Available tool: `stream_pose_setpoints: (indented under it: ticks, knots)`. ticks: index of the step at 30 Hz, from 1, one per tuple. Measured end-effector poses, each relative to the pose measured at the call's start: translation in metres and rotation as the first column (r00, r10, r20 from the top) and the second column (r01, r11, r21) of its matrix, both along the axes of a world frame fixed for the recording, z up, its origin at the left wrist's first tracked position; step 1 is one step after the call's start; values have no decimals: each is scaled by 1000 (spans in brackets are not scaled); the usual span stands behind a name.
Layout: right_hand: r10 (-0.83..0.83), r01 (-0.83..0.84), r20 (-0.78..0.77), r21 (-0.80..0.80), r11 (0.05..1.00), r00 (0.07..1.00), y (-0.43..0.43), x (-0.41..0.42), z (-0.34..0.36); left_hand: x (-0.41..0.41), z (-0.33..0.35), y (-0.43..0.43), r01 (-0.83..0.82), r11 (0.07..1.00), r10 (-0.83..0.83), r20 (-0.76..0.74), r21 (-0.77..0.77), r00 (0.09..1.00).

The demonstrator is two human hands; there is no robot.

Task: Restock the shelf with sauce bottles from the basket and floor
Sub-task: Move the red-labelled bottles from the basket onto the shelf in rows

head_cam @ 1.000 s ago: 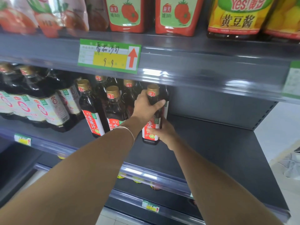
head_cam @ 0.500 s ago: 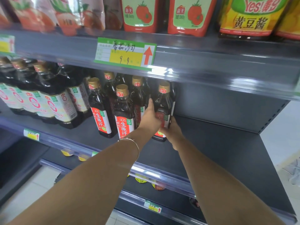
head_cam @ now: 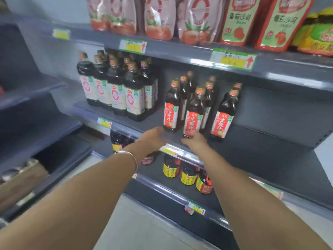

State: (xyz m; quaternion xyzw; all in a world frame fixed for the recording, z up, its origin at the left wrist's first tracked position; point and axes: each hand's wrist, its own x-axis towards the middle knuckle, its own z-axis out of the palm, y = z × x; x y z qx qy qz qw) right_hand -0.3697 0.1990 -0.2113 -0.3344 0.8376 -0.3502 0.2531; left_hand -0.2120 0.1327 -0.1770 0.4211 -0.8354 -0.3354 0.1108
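At the far left a cardboard box [head_cam: 21,177] sits low among dark, blurred racks. Next, on the middle shelf [head_cam: 261,156], a tight block of big dark bottles [head_cam: 115,92] with white and pink labels stands upright, several rows deep. Above them, on the top board, soft pink pouches [head_cam: 158,17] stand in a row.

The left hand [head_cam: 153,139], with a thin bracelet [head_cam: 126,154] at the wrist, reaches over the shelf's front edge. It is smeared by motion, but its fingers look loose and hold nothing; the tips lie just beside the foot of the nearest of the red-labelled bottles [head_cam: 171,109].

These slim dark sauce bottles with gold caps stand upright near the middle of the shelf, in three short rows running front to back. The right hand [head_cam: 195,141] lies against the foot of the middle front bottle [head_cam: 194,114], back of the hand up. Its fingertips are hidden, so I cannot tell whether it grips the bottle or only touches it.

Below the hands, on the lower board, short yellow-labelled bottles [head_cam: 187,175] stand together. Up to the right are red tomato pouches [head_cam: 239,20], a green price tag [head_cam: 234,59] with a red arrow, and yellow-green jars [head_cam: 317,33] at the frame's edge.
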Motion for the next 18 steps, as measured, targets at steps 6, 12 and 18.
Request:
stream_pose_setpoints:
  ticks: [6,12,18]
  knots:
    - [313,-312,-30,36,949,949,-57,206,-3,269,-21,-30,-333,943,332,146,-17,932]
    - [570,-572,53,78,816,820,-124,403,-28,467,-39,-39,-527,850,522,146,-9,840]
    - [754,-754,63,147,641,653,-191,558,-75,607,-76,-58,-679,734,663,234,-18,711]
